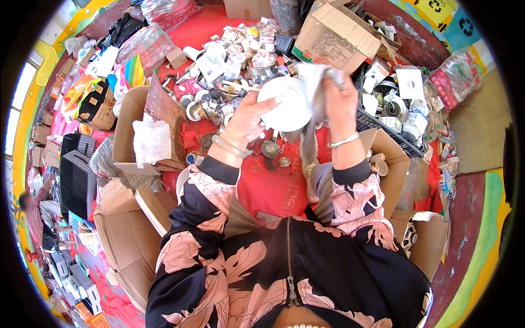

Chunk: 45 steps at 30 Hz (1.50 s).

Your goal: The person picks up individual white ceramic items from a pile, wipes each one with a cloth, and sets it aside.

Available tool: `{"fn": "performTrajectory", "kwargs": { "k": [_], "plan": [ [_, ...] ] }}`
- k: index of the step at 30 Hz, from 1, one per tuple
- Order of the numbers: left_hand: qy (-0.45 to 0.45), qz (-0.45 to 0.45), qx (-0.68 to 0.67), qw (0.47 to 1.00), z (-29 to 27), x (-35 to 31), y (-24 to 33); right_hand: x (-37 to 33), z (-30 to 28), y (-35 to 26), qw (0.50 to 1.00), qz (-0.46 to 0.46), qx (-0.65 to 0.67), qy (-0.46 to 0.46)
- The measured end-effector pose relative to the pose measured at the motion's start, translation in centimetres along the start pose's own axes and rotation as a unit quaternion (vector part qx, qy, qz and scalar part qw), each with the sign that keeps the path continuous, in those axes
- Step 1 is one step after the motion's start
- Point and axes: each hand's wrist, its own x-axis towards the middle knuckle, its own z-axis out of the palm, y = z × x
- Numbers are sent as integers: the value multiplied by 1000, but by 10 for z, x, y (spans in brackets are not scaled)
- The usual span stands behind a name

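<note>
My left hand (250,116) grips a round white disc-shaped piece (287,104) by its left edge, thumb on the flat face. It may be a lamp housing, but the exact kind cannot be told. My right hand (340,101) is closed on a greyish-white cloth (313,87), which touches the disc's right edge and hangs down below it. Both hands are held up over a heap of small parts (219,104) on the red floor covering. A bracelet shows on each wrist.
An open cardboard box (131,131) stands at the left, a white cloth (152,143) over its edge. Another carton (336,38) lies at the back. On the right, a black crate (383,128) holds round fittings and small boxes, beside an open box (396,169). Black cases (77,180) stand far left.
</note>
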Motion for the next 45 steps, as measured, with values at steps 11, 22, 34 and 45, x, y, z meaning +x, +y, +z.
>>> {"fn": "performTrajectory", "kwargs": {
  "k": [11, 22, 34, 45],
  "plan": [
    [57, 457, 560, 688, 12, -6, 18, 26, -55, -11, 917, 138, 352, -126],
    [-29, 511, 624, 591, 3, 1, 7, -17, 10, -27, 931, 212, 148, -260],
    [-78, 56, -169, 981, 5, 4, -6, -11, 13, -6, 953, 83, 263, -125],
    [0, 132, -170, 977, -10, 1, 9, 8, -15, -25, 949, 148, 250, -124]
  ]
}}
